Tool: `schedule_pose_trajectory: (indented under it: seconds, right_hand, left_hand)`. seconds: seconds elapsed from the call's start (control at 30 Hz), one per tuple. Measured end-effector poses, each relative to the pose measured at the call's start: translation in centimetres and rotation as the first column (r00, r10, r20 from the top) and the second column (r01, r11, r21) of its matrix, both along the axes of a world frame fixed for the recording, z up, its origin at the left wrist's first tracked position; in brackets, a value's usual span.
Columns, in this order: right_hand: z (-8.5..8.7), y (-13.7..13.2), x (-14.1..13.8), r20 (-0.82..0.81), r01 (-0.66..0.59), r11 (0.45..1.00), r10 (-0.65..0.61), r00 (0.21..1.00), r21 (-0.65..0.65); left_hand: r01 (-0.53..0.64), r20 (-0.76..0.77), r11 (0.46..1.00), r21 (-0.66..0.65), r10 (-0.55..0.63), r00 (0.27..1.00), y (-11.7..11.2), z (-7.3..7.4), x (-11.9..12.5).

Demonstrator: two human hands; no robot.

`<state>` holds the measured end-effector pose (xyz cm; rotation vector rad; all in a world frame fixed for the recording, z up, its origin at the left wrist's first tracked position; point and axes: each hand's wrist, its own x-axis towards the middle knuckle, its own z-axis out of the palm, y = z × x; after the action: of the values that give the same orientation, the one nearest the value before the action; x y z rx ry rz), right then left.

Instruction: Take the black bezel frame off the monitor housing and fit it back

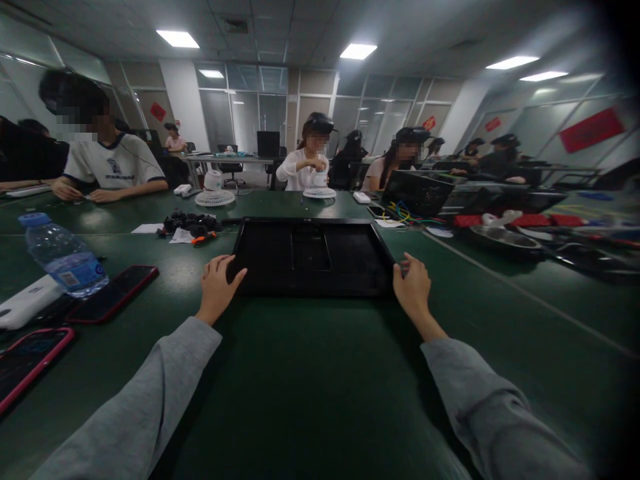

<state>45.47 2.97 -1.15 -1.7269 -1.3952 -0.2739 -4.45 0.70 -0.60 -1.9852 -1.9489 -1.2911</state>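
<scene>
A black rectangular tray-like housing (350, 257) with a raised rim lies in front of me on the green table (310, 373). A smaller rectangular recess shows in its middle; its exact kind is unclear. My left hand (219, 283) is at its left edge, thumb on the near side and fingers bent over toward the far side. At the right edge, my right hand (413, 285) grips in the same way, its fingertips partly hidden. Both hands are curled around the housing's sides.
To the left, a water bottle (67, 260) stands beside a dark phone (114, 293), a pink-edged phone (33, 363) and a white device (30, 303). Cables (187, 227) lie beyond. Several people sit across the table, near white fans (215, 197) and a black computer case (417, 193).
</scene>
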Motion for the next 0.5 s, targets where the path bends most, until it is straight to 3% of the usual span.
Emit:
schedule_pose_trajectory:
  seconds: [0.1,0.17,0.3,0.5]
  right_hand:
    - [-0.7,1.0,2.6,-0.248,-0.123,0.991,0.106,0.963,-0.052]
    - [-1.3,1.5,3.6,-0.357,-0.195,0.974,0.144,0.923,-0.112]
    - [-2.3,2.2,3.9,-0.394,-0.222,0.964,0.149,0.907,-0.148]
    - [-1.9,1.9,3.4,-0.375,-0.237,0.958,0.162,0.913,-0.162]
  left_hand:
    - [-0.029,0.363,0.998,-0.061,0.049,0.93,1.3,-1.0,-1.7]
    - [0.022,0.503,0.993,-0.114,0.038,0.863,1.9,-1.6,-2.4]
    - [0.148,0.523,0.976,-0.158,-0.044,0.851,1.9,-1.7,-2.4]
    - [0.13,0.525,0.974,-0.184,-0.014,0.851,1.8,-1.4,-2.1]
